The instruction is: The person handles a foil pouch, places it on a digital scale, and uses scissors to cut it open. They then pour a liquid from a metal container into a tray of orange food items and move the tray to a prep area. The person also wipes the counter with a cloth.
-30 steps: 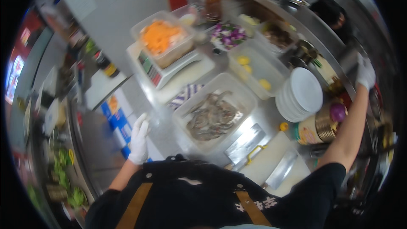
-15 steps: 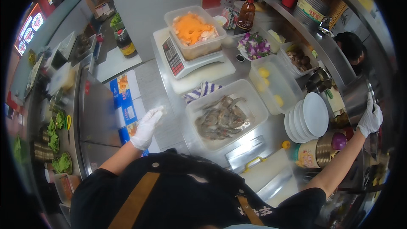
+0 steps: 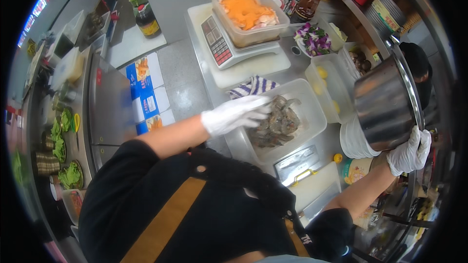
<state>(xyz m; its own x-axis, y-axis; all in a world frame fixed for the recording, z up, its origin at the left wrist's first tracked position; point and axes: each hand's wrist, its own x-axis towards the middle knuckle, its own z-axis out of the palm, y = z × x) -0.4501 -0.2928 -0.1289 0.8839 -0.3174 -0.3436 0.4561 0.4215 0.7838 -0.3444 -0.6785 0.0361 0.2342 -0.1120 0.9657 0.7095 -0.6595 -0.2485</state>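
My right hand (image 3: 410, 152), in a white glove, grips the rim of a deep stainless steel pot (image 3: 382, 104) at the right. The pot is tilted and held up beside a stack of white plates (image 3: 355, 139), partly covering them. My left hand (image 3: 236, 113), gloved as well, reaches over the near-left side of a clear plastic tub (image 3: 316, 129). Its fingers are stretched out and hold nothing. Grey raw shrimp (image 3: 280, 125) lie in that tub, some hidden behind the left hand. A striped cloth (image 3: 256, 86) lies against the tub's far side.
A digital scale (image 3: 217, 44) bears a tub of orange-powdered meat (image 3: 248, 12). Behind the pot stands a tub with lemons (image 3: 321, 73). Near me lie a cleaver (image 3: 297, 163) and a cutting board (image 3: 317, 185) with a knife (image 3: 317, 204). A person (image 3: 417, 63) is beyond the shelf.
My left hand has moved right, from beside the counter to over the shrimp tub. The right hand has brought the steel pot inward, toward the plates. The view has shifted.
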